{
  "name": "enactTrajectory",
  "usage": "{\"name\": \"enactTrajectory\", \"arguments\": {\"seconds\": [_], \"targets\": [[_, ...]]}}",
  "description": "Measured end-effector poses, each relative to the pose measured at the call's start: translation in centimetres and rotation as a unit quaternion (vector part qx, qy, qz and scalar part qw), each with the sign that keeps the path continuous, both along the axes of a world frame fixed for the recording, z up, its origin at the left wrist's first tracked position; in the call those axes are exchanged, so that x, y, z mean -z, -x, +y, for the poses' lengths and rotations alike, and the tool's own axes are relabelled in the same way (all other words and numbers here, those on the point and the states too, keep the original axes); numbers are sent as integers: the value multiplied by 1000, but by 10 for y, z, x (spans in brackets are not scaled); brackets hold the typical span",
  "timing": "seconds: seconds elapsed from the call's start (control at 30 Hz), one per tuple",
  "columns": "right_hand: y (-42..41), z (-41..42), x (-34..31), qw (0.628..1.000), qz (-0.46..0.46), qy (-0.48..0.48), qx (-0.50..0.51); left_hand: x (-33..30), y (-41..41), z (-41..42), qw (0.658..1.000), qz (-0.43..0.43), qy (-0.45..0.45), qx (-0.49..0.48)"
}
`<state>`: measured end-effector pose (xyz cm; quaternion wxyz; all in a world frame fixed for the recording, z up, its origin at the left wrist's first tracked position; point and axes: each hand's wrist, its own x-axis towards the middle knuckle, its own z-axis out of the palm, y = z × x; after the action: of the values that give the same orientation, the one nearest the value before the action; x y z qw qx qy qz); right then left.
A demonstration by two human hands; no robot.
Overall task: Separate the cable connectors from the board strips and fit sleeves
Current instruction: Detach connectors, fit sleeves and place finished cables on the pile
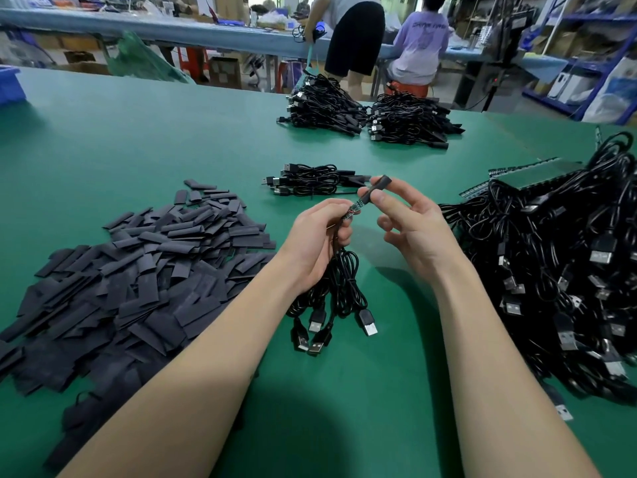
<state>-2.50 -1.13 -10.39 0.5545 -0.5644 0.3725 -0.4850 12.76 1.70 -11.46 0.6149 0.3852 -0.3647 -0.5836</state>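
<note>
- Your left hand (319,236) grips a bunch of cables (331,294) and the small green board (353,208) at its fingers' tips.
- Your right hand (406,222) pinches a black sleeve (377,186), part-way over the board's far end.
- Loose sleeves (138,270) lie heaped left on the worktop (138,132).
- Unprocessed cables on board strips (558,270) lie right; finished bundles (365,112) beyond.

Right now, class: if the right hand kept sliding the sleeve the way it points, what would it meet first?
Probably the left hand: the right hand pinches a black sleeve half over the small board, whose lower end the left holds. Depth is uncertain.
</note>
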Motion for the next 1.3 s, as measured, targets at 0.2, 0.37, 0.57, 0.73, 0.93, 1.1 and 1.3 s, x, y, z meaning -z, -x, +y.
{"name": "enactTrajectory", "arguments": {"seconds": [0.2, 0.37, 0.57, 0.73, 0.93, 1.1, 1.3], "targets": [[5, 1, -7, 998, 63, 16, -21, 1, 0, -1, 999, 21, -5, -27], [-6, 7, -2, 999, 35, 16, 1, 3, -3, -3, 998, 54, -6, -44], [-10, 7, 2, 1000, 7, 8, 0, 6, -3, -3, 998, 41, 27, -25], [-8, 6, 5, 1000, -7, -2, -18, 4, -5, -1, 998, 51, 35, 10], [-9, 5, 7, 998, -31, -13, -60, 4, -7, 0, 994, 85, 47, 51], [-10, 2, 7, 998, -53, -29, 24, 6, -2, -3, 999, 30, 39, 11], [1, -3, 8, 993, -85, -61, 61, 10, 0, -1, 994, -58, 67, -57]]}}
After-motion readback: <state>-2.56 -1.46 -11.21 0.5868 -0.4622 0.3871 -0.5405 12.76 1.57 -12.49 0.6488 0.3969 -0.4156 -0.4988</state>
